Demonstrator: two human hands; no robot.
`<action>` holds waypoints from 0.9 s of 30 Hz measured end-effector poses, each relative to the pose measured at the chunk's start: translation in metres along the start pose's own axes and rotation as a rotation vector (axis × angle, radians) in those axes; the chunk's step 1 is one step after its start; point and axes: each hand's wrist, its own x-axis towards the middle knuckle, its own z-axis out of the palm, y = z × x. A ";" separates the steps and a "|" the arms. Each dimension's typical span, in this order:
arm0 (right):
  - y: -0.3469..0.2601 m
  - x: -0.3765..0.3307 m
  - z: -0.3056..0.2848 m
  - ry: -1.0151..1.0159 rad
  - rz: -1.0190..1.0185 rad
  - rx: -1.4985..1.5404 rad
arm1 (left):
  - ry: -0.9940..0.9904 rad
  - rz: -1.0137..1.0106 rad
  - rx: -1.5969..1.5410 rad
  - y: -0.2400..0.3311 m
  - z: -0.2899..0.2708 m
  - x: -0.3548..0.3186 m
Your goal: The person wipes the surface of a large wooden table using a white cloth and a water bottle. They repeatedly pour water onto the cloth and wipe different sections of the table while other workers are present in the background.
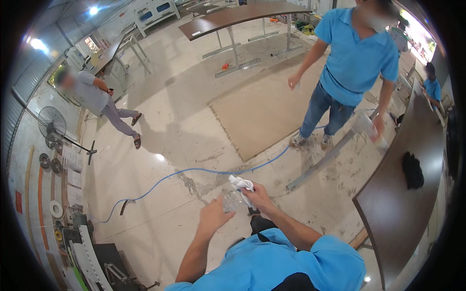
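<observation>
A big tan sheet (257, 114) lies flat on the pale, smudged floor (160, 223), and beyond it I can see a long dark table (247, 18) on metal legs. Well left of the sheet, a standing fan (52, 121) is near the wall (22, 165), with a bright lamp (38, 44) high above; another dark table (388, 194) curves along the sheet's right.

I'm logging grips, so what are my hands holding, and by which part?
Your right hand holds a white cloth by its lower end. Your left hand is at a clear item's left side; its grip is unclear.
</observation>
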 end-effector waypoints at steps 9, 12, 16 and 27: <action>-0.089 0.333 0.121 -0.132 -0.217 -0.041 | 0.195 -0.081 -0.024 -0.140 -0.165 0.255; -0.105 0.429 0.152 -0.047 -0.140 0.029 | 0.160 -0.015 0.059 -0.183 -0.212 0.361; -0.132 0.535 0.164 0.176 -0.033 0.072 | 0.082 0.171 0.173 -0.205 -0.274 0.490; -0.185 0.826 0.185 0.484 -0.076 0.381 | -0.142 0.367 0.453 -0.221 -0.387 0.825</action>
